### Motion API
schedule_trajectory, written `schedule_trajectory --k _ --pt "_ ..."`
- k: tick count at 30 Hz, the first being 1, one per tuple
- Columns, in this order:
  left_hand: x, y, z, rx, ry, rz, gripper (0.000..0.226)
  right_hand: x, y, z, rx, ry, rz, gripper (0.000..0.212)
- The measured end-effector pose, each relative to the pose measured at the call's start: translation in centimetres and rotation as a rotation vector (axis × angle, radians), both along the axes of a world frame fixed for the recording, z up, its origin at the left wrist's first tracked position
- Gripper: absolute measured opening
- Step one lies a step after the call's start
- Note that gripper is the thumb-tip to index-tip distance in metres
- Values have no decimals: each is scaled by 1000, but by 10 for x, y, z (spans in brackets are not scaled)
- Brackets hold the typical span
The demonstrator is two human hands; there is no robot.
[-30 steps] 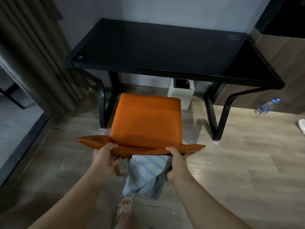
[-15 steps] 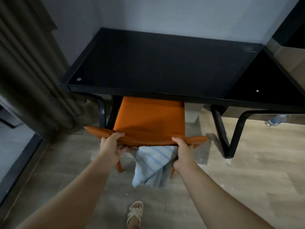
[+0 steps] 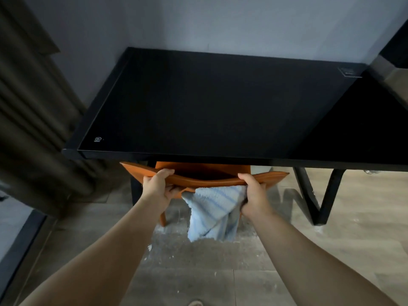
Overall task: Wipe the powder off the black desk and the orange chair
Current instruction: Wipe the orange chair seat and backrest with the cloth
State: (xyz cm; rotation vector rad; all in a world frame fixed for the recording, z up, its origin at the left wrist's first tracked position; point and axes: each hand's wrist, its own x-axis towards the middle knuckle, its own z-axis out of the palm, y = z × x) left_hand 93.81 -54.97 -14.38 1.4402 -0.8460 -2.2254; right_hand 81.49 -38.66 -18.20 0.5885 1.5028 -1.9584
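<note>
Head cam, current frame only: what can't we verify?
Orange chair seat: head view, hidden beneath black desk, so any leftover powder is unknowable.
Desk's right end: cut off by the frame edge.
Right hand fingers: behind the backrest and blue cloth.
Desk corner logo: too small to read.

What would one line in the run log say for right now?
left hand: grips orange curved-back chair | right hand: grips same backrest plus light blue striped fluffy towel | chair: mostly beneath black glossy desk
</note>
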Motion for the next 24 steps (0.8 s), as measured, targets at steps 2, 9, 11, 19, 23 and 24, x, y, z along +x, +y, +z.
schedule_trajectory --k 2,9,11,19,23,24 --pt "-8 -3 -1 -4 9 3 40 -9 -3 2 3 -1 -4 72" --pt "-17 -7 -1 21 -27 12 43 -11 -8 9 40 -18 25 84" --pt "-16 -7 2 37 -57 11 46 -7 -3 13 69 -7 63 94" --pt "0 44 26 -232 -221 183 70 24 36 37 -23 157 71 53" --pt "-3 62 48 -428 -293 66 57 22 58 58 26 231 49 42" --pt "-6 67 54 -472 -282 19 53 22 65 63 14 232 31 43"
